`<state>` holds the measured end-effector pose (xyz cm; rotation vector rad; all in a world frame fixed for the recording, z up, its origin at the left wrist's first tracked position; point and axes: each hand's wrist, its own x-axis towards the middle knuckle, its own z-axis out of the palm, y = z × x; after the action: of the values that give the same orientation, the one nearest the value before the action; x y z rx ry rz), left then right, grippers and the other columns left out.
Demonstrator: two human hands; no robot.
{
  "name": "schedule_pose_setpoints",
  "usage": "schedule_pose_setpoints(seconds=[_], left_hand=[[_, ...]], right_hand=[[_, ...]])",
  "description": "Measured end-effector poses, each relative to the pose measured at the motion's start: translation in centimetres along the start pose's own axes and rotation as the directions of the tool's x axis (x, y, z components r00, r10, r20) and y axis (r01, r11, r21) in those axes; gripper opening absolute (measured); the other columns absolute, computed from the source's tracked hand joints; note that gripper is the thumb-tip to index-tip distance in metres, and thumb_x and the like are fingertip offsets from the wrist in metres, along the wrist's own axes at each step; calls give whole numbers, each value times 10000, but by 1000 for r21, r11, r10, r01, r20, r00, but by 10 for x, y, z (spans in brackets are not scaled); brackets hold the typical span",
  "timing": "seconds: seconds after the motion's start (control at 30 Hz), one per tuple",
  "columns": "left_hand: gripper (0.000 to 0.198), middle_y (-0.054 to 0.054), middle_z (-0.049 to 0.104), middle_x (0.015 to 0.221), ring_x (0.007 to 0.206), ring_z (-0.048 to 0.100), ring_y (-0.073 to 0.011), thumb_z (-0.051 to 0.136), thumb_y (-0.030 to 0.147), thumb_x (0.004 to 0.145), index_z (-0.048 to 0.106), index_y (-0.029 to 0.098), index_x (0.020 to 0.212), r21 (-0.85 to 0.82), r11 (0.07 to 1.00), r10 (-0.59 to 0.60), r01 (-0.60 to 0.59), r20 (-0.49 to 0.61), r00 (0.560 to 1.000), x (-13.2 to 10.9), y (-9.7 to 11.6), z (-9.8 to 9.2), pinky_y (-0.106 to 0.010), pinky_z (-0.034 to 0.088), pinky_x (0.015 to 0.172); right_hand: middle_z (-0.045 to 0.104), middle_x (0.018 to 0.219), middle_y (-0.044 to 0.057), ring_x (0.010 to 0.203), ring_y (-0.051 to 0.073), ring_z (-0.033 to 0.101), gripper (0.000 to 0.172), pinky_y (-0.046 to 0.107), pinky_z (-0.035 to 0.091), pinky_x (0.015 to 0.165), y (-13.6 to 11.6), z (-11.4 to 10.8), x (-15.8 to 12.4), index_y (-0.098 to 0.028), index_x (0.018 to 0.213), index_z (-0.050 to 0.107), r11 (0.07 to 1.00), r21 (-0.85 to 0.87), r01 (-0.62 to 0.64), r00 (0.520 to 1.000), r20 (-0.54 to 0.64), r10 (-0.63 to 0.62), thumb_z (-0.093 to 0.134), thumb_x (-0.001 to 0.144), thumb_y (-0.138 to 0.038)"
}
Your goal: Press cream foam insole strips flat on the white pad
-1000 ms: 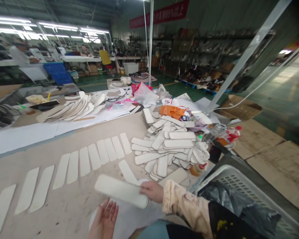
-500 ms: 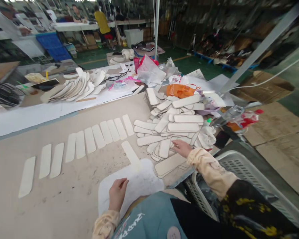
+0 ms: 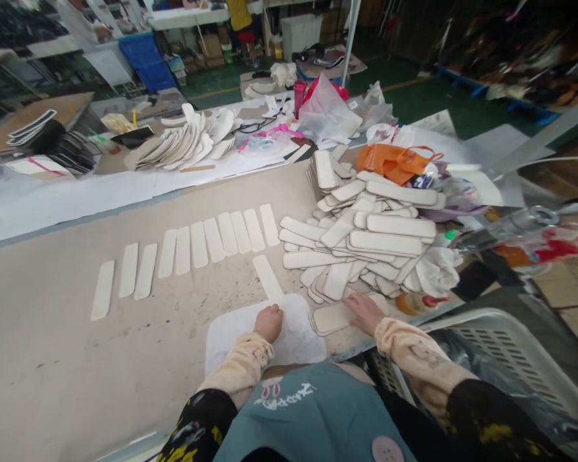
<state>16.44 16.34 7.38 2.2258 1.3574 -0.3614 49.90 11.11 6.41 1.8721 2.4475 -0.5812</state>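
My left hand [image 3: 268, 322] rests curled into a loose fist on a white mat [image 3: 231, 333] at the table's near edge, touching the near end of a single white strip [image 3: 267, 277]. My right hand [image 3: 363, 312] lies with fingers stretched flat on a white oblong piece [image 3: 331, 317] at the foot of a big heap of the same pieces [image 3: 366, 237]. A row of several white strips [image 3: 192, 247] lies laid out side by side across the beige table [image 3: 52, 359].
An orange bag [image 3: 390, 160], plastic bags [image 3: 325, 115] and curved white soles [image 3: 183, 141] sit at the far side. A glue bottle [image 3: 414, 303] and plastic bottles [image 3: 520, 234] lie right of the heap. A grey basket [image 3: 491, 340] stands at my right. People work at far benches.
My left hand has moved up the mat to the lone strip and curled. My right hand has drawn back from the heap onto the oblong piece near the edge. The view has tilted down.
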Motion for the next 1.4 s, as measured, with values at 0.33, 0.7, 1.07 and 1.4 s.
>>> schedule_pose_setpoints(seconds=[0.33,0.7,1.07,1.4], left_hand=[[187,-176,560,898,822,563,-227,446,146,775,606,102,859,-108,993,-44,36,-76,996,11,4,-5,-371,439,740],[100,8,526,617,566,450,-100,513,233,702,572,171,650,-508,861,-378,35,-593,711,-101,-44,-116,-230,364,586],[162,-19,498,663,664,443,-136,652,277,650,559,163,583,-906,326,-528,-269,-410,743,-189,-54,-133,-248,347,608],[189,45,391,517,519,340,-67,678,300,620,580,140,643,-963,-194,-611,-188,-31,791,-188,-84,-76,-201,288,501]], right_hand=[[606,845,78,841,205,551,232,396,383,884,0,-5,-7,-212,934,612,976,68,205,977,-72,-200,389,871,-195],[593,863,73,792,172,536,256,287,408,730,-133,-16,73,-197,968,646,887,291,359,931,-53,-360,405,893,-245],[583,1084,64,850,144,584,337,310,479,785,-215,15,146,-193,1145,558,252,943,-217,971,234,-40,497,827,-286],[611,638,-4,629,124,587,250,284,530,688,-200,14,110,-167,770,645,42,933,-358,928,350,130,652,688,-403]])
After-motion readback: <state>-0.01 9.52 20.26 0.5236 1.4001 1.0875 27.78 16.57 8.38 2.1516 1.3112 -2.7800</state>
